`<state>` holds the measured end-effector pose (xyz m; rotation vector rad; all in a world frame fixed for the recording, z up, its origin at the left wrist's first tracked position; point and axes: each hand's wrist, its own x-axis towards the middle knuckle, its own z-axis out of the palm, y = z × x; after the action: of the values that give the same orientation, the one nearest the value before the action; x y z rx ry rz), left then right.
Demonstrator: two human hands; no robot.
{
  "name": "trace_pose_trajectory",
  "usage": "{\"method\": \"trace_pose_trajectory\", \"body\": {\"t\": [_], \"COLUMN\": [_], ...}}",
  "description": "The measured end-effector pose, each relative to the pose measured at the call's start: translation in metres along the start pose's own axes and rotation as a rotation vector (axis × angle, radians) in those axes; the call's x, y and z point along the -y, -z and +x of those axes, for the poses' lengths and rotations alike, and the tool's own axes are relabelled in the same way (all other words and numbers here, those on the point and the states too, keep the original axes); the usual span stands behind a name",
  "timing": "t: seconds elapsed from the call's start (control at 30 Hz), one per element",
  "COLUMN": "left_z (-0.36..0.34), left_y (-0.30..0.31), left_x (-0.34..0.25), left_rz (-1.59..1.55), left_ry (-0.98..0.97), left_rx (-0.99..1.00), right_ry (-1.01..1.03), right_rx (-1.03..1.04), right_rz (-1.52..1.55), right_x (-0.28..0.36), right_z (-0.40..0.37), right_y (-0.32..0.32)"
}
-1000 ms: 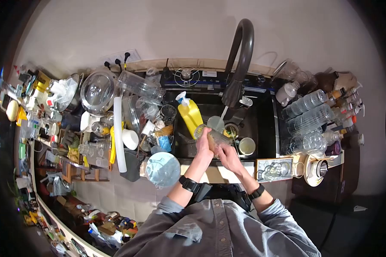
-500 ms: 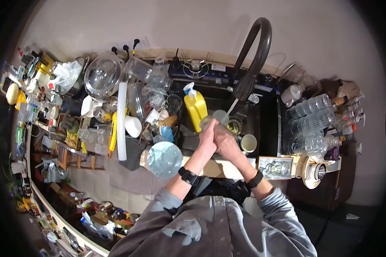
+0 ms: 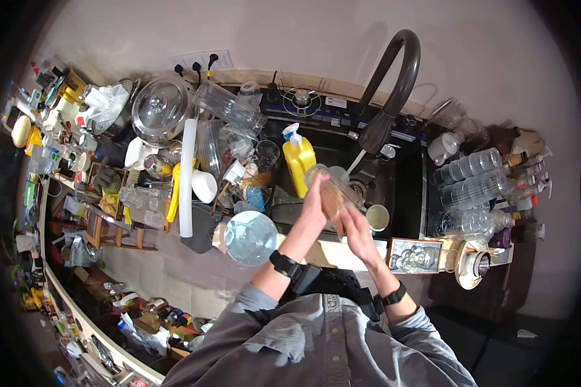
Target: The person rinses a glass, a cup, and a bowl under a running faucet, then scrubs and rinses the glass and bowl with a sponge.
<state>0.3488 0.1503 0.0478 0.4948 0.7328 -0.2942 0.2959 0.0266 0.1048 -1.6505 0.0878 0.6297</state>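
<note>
A clear glass vessel (image 3: 332, 192) is held tilted over the near edge of the dark sink (image 3: 403, 187). My left hand (image 3: 314, 201) is wrapped round its left side. Against its lower right end lies my right hand (image 3: 357, 233), fingers bent and pressed to the glass. Just behind, water falls from the black faucet (image 3: 394, 97) past the vessel. Left of the vessel stands a yellow pump bottle (image 3: 299, 162) in the sink. A light cup (image 3: 377, 218) sits right of my hands.
Left of the sink are a clear round bowl (image 3: 251, 238), a white bowl (image 3: 204, 187), a glass lid (image 3: 163, 111) and several jars. Ribbed glass bottles (image 3: 474, 186) lie to the right, beyond a framed picture (image 3: 415, 256) at the counter's front edge.
My right hand has slid down and right, towards the vessel's lower end. More of the vessel shows now. The view has shifted slightly.
</note>
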Motion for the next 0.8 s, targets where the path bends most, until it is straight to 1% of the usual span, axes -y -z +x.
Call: {"method": "trace_pose_trajectory", "body": {"t": [0.03, 0.07, 0.17, 0.2, 0.3, 0.33, 0.37, 0.43, 0.47, 0.5, 0.57, 0.6, 0.63, 0.67, 0.7, 0.73, 0.77, 0.8], "left_z": [0.001, 0.003, -0.012, -0.009, -0.011, -0.013, -0.015, -0.023, -0.033, -0.032, -0.033, -0.024, -0.024, -0.023, -0.024, -0.022, -0.021, -0.02], "left_y": [0.0, 0.001, -0.011, -0.013, -0.018, -0.016, -0.016, -0.023, -0.027, -0.026, -0.016, -0.012, -0.012, -0.014, -0.015, -0.016, -0.016, -0.013], "left_x": [-0.003, -0.004, -0.002, 0.003, 0.018, 0.025, 0.034, 0.048, 0.047, 0.045, 0.04, 0.04, 0.038, 0.036, 0.038, 0.039, 0.04, 0.039], "left_rz": [-0.031, -0.042, -0.068, -0.16, -0.158, -0.037, 0.081, 0.335, 0.244, 0.32, 0.481, 0.568, 0.598, 0.623, 0.648, 0.573, 0.586, 0.6], "left_ry": [0.016, 0.037, 0.05, 0.023, -0.294, -0.485, -0.634, -0.926, -0.899, -0.973, -1.103, -1.145, -1.104, -1.064, -1.019, -0.955, -0.898, -0.841], "left_rx": [-0.004, 0.034, -0.043, -0.076, -0.2, -0.162, -0.192, -0.244, -0.162, -0.062, 0.139, 0.207, 0.273, 0.338, 0.399, 0.46, 0.487, 0.512], "right_ry": [-0.039, 0.039, 0.046, 0.06, 0.085, 0.295, 0.359, 0.183, 0.214, 0.258, -0.226, -0.265, -0.295, -0.277, -0.241, -0.202, -0.168, -0.149], "right_rx": [0.065, -0.071, 0.154, 0.14, -0.054, -0.178, -0.456, -0.659, -0.662, -0.772, -0.53, -0.412, -0.291, -0.083, -0.154, -0.222, -0.29, -0.384], "right_rz": [-0.368, -0.337, 0.75, 0.876, 0.692, 0.285, -0.021, 0.139, 0.15, 0.393, 0.648, 0.761, 0.871, 0.919, 0.917, 0.912, 0.908, 0.795], "right_x": [0.012, 0.018, -0.043, -0.049, -0.05, -0.042, -0.028, -0.036, -0.034, -0.028, -0.004, -0.011, -0.029, -0.057, -0.059, -0.058, -0.058, -0.057], "right_z": [-0.014, -0.024, 0.007, 0.011, 0.015, 0.012, 0.004, 0.012, 0.013, 0.028, 0.037, 0.048, 0.064, 0.082, 0.081, 0.081, 0.079, 0.078], "right_y": [0.008, 0.004, 0.031, 0.032, 0.012, -0.001, -0.017, -0.025, -0.019, -0.018, 0.019, 0.035, 0.051, 0.07, 0.072, 0.073, 0.074, 0.075]}}
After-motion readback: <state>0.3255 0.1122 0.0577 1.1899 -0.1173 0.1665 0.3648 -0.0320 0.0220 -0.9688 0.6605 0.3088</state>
